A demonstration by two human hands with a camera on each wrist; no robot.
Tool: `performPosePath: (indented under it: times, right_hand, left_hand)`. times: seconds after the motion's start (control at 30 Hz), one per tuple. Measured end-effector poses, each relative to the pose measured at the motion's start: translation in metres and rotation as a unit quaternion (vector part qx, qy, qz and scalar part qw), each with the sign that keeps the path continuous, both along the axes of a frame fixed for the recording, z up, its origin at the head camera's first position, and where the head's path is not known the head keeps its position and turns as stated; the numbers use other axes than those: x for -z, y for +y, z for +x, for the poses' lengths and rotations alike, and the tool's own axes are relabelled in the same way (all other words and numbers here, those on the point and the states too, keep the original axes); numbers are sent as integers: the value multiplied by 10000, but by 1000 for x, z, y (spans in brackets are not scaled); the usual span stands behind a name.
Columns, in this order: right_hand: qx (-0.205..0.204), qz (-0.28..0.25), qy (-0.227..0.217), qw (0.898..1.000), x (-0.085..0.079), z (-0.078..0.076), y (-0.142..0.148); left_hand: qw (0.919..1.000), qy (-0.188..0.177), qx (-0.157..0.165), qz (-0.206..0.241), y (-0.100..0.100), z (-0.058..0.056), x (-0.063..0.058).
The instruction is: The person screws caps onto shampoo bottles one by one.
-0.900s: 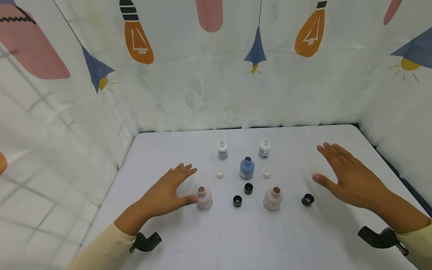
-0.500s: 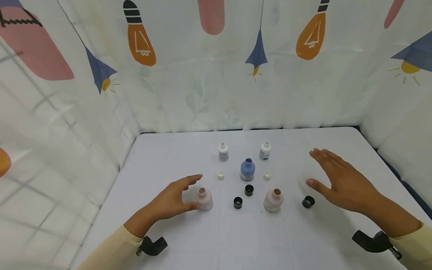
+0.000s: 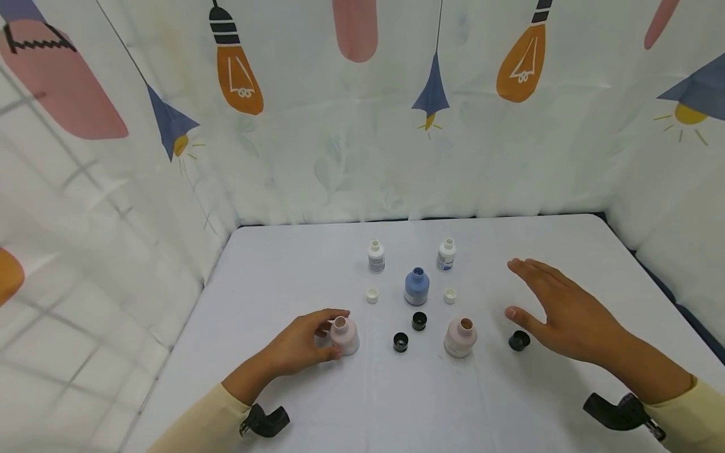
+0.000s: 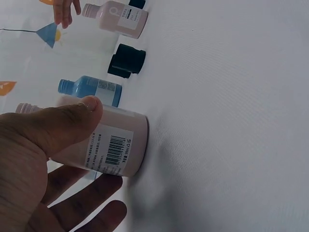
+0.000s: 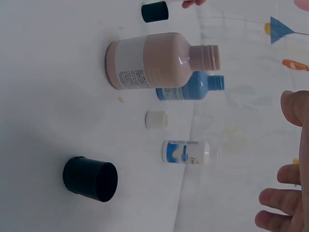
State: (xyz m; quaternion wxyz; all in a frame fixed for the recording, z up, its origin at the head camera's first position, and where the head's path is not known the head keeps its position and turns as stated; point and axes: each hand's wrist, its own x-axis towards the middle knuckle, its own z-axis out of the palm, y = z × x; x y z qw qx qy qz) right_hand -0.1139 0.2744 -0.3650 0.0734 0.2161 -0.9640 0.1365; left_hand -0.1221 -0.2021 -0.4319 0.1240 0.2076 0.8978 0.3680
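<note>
Pink bottle at left: upright on the white table, mouth uncapped, barcode label turned to the left wrist camera
Left hand: curled round that bottle, thumb on the near side, index finger across the far side; cannot tell whether every finger touches it
Right hand: raised above the table, holding nothing, fingers extended, thumb spread from them
Between the hands: well apart, with most of the bottles in the space between
Pink bottle at right: upright, uncapped
Right black cap: on the table near the right thumb
Other black caps: left one and middle one, near each other between the pink bottles
Blue bottle: upright, uncapped, just behind the middle cap
White bottles: left one and right one, upright, uncapped, farthest back
White caps: left one and right one, either side of the blue bottle
</note>
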Motion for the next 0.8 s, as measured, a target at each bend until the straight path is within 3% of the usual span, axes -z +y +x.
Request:
performPosePath:
  times: [0.6,0.8]
  right_hand:
    - [-222,-55,-47,9997,3,5,-23]
    - [-282,-101,-63,9995,4,6,-31]
  left_hand:
    - [9995,272,-149,-55,3,0,4]
    - [9996,210,-207,-34,3,0,5]
